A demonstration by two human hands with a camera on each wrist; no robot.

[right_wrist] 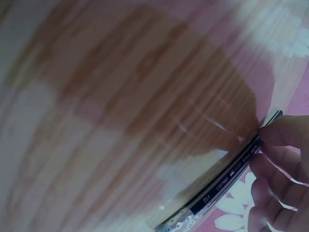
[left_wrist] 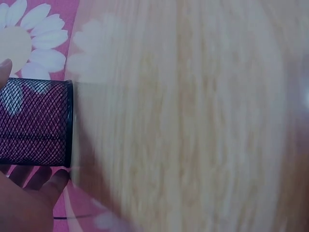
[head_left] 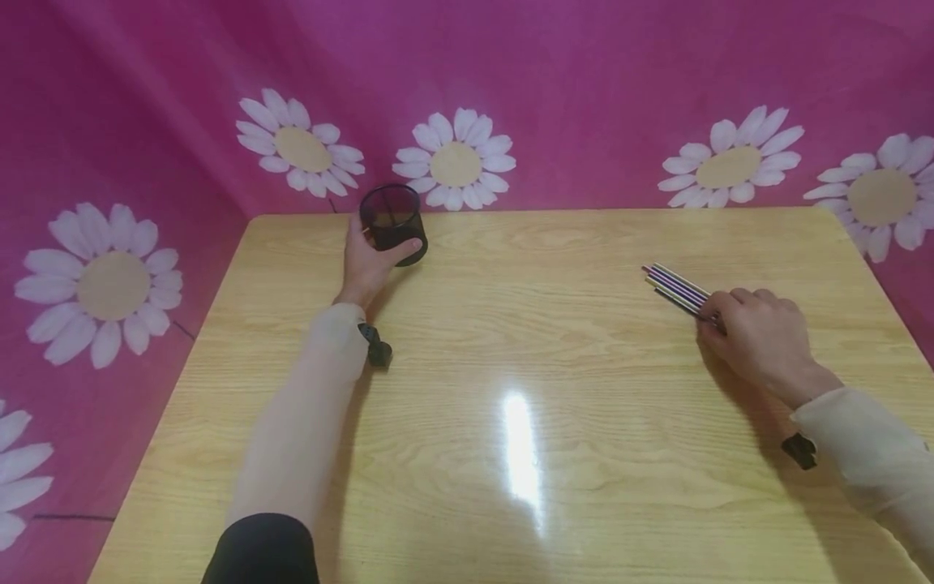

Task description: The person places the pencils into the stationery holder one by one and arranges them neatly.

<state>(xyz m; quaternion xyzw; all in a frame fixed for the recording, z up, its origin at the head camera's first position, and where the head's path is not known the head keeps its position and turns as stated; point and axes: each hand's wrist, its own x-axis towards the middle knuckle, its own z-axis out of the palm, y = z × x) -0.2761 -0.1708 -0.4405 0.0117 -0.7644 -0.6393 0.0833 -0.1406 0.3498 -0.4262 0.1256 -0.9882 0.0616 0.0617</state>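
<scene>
In the head view, a black mesh pencil cup (head_left: 394,234) is at the far left of the table. My left hand (head_left: 367,268) grips it from the near left side, thumb across its front. The left wrist view has the cup (left_wrist: 34,123) lying sideways across the picture, with fingers (left_wrist: 53,186) along its lower side. Over the right part of the table, my right hand (head_left: 762,341) holds a bundle of striped pencils (head_left: 674,288) by one end, their other ends pointing far left. Thumb and fingertips pinch a dark pencil (right_wrist: 217,188) with pale printing in the right wrist view.
The wooden table (head_left: 474,341) has a bright light reflection (head_left: 521,454) near its middle. A magenta cloth (head_left: 584,97) with large white flowers hangs along the back and both sides. Small black devices sit at both wrists, one on the left sleeve (head_left: 339,341).
</scene>
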